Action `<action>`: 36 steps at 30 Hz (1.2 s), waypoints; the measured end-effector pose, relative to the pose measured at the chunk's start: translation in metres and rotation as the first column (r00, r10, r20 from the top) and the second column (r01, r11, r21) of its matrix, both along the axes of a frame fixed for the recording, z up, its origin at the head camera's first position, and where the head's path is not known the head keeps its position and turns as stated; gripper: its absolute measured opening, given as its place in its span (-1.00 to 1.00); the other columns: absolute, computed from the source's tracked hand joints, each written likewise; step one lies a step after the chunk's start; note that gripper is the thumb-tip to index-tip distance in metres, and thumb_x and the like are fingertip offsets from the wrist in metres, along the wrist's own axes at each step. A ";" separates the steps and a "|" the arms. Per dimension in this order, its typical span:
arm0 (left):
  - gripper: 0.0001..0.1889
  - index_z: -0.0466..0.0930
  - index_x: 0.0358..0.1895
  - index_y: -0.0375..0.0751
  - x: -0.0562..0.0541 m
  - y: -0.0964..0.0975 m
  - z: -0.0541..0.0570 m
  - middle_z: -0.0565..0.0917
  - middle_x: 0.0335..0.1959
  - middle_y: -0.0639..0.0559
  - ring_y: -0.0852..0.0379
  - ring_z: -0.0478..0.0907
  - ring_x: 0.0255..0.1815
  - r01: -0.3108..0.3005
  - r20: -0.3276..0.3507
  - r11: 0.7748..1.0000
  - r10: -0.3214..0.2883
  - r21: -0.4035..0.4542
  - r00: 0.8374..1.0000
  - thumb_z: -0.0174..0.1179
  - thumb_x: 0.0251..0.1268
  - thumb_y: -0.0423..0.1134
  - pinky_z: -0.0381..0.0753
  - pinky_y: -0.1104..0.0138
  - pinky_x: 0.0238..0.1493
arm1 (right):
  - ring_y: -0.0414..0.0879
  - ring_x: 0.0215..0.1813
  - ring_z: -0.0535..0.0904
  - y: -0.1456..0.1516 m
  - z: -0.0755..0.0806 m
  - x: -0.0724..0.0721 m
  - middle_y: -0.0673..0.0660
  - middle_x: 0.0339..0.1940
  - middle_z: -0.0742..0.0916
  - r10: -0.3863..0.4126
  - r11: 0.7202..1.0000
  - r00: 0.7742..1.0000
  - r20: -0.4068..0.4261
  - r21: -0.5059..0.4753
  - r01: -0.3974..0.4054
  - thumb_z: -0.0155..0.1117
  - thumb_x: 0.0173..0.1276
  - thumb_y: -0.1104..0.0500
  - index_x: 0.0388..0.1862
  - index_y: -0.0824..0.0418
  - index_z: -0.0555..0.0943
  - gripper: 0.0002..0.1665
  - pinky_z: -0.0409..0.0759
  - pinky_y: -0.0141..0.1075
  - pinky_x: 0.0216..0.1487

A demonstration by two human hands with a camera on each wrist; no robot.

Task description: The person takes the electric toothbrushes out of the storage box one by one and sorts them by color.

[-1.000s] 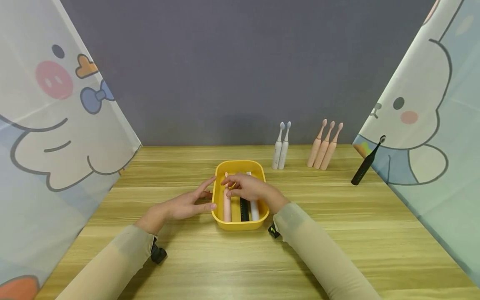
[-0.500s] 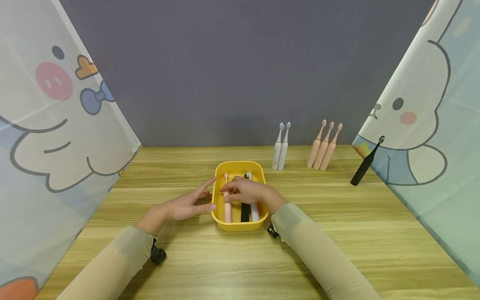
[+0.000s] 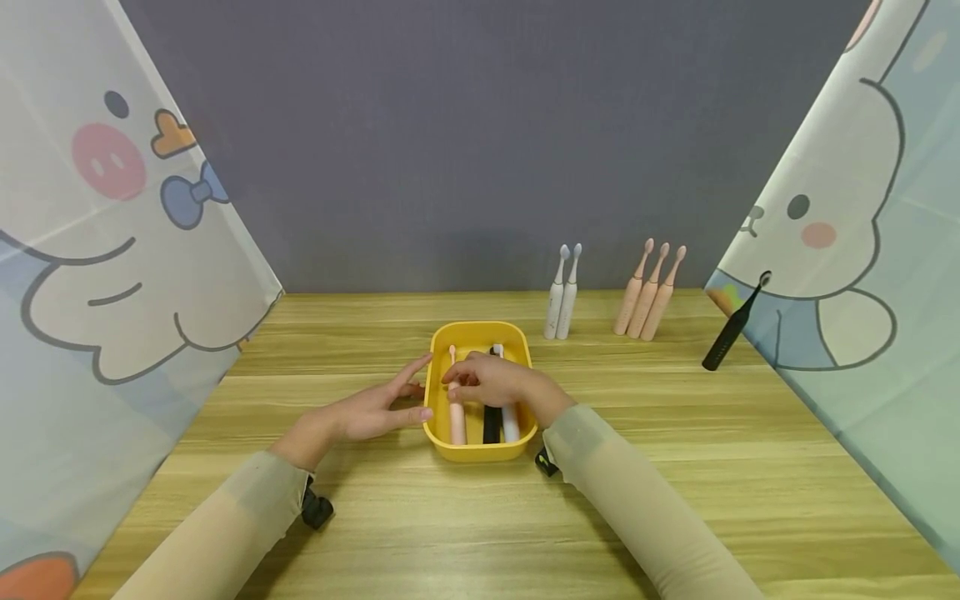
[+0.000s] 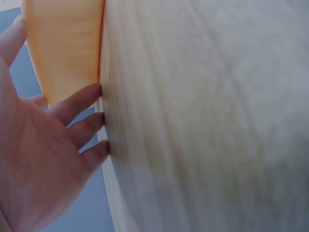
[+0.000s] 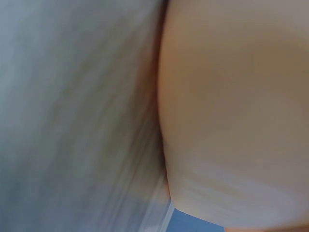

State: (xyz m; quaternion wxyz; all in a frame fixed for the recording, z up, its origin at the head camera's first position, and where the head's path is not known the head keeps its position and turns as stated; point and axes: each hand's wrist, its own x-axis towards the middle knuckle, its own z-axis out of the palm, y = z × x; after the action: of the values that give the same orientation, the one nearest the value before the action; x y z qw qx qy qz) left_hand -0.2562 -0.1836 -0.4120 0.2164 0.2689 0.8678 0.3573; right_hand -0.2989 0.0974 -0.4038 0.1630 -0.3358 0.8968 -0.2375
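Note:
A yellow plastic box [image 3: 480, 454] stands on the wooden table. Inside it lie a pink electric toothbrush [image 3: 457, 425], a black electric toothbrush [image 3: 491, 427] and a white electric toothbrush [image 3: 511, 427], side by side. My right hand [image 3: 491, 379] reaches over the box from the right and pinches the pink toothbrush near the middle between thumb and fingers. That hand covers the middle of the black and white toothbrushes. With fingers spread, my left hand [image 3: 378, 408] rests against the box's left side. The left wrist view shows its lower fingertips [image 4: 91, 92] at the tabletop beside the box wall.
Two white toothbrushes [image 3: 561, 308] stand upright at the back. Several things stand to their right: three pink toothbrushes [image 3: 645, 308] and a black toothbrush [image 3: 727, 337]. A grey panel [image 3: 480, 150] closes off the back, with printed cloth [image 3: 825, 333] at the sides.
In the box, the lower ends of the pink and black toothbrushes have shifted slightly right. My right hand has dipped a little, showing the black toothbrush's head. The left hand has stayed in place.

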 end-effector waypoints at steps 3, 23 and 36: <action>0.02 -0.35 0.84 0.36 -0.001 0.000 0.000 0.39 0.69 -0.24 -0.28 0.34 0.71 -0.001 -0.004 1.000 0.001 -0.004 1.000 0.19 0.63 0.31 0.24 -0.37 0.66 | -0.11 0.01 0.55 0.000 0.000 0.000 0.06 0.09 0.70 -0.004 1.000 1.000 -0.022 -0.012 0.004 0.27 0.71 -0.13 0.38 0.07 0.70 -0.54 0.61 -0.18 0.19; 0.01 -0.34 0.84 0.37 -0.003 0.000 -0.001 0.45 0.66 -0.19 -0.27 0.35 0.70 0.007 -0.009 1.000 -0.007 -0.004 1.000 0.18 0.63 0.31 0.21 -0.39 0.67 | -0.13 0.00 0.69 0.002 0.004 -0.001 0.08 0.13 0.79 -0.107 0.967 0.994 0.011 -0.232 0.107 0.48 0.57 -0.02 0.28 0.18 0.68 -0.54 0.71 -0.23 0.16; 0.02 -0.34 0.85 0.31 -0.002 0.000 0.000 0.43 0.67 -0.21 -0.28 0.35 0.70 0.004 -0.001 1.000 -0.004 0.000 1.000 0.19 0.64 0.29 0.21 -0.37 0.67 | -0.02 0.06 0.72 0.009 0.005 0.003 0.18 0.24 0.75 -0.180 0.895 0.983 0.031 -0.409 0.176 0.42 0.62 0.11 0.33 0.21 0.65 -0.60 0.75 -0.29 0.01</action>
State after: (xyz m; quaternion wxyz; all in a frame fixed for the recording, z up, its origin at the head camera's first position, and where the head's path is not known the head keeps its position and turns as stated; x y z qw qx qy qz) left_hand -0.2578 -0.1836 -0.4118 0.2165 0.2709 0.8674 0.3569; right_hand -0.2961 0.1067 -0.3991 0.0630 -0.2801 0.8546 -0.4328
